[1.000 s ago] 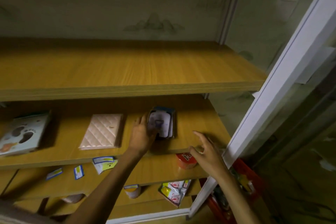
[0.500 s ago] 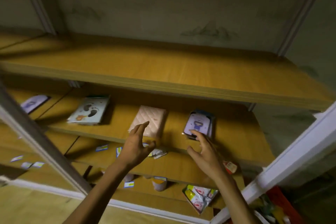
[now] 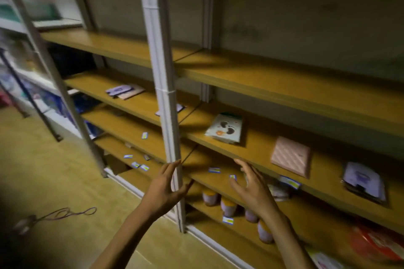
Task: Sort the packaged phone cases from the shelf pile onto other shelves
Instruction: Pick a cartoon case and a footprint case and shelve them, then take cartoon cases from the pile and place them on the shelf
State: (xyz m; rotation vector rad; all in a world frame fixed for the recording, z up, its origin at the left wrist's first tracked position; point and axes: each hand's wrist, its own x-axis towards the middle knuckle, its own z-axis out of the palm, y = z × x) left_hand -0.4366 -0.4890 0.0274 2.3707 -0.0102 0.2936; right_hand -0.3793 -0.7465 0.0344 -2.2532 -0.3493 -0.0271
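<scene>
While both hands hang empty before the shelving, left hand (image 3: 162, 190) and right hand (image 3: 253, 188) with fingers loosely spread, three packaged cases lie apart on the middle shelf (image 3: 258, 148): panda case (image 3: 225, 129), pink quilted case (image 3: 290, 156), purple case (image 3: 363, 181). More cases (image 3: 124, 91) sit left of the white post (image 3: 166, 116). Sorting looks partly done; remaining pile not clearly visible.

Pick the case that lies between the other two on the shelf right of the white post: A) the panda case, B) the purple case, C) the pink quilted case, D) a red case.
C: the pink quilted case lies on the shelf with the panda case to its left and the purple case to its right.
</scene>
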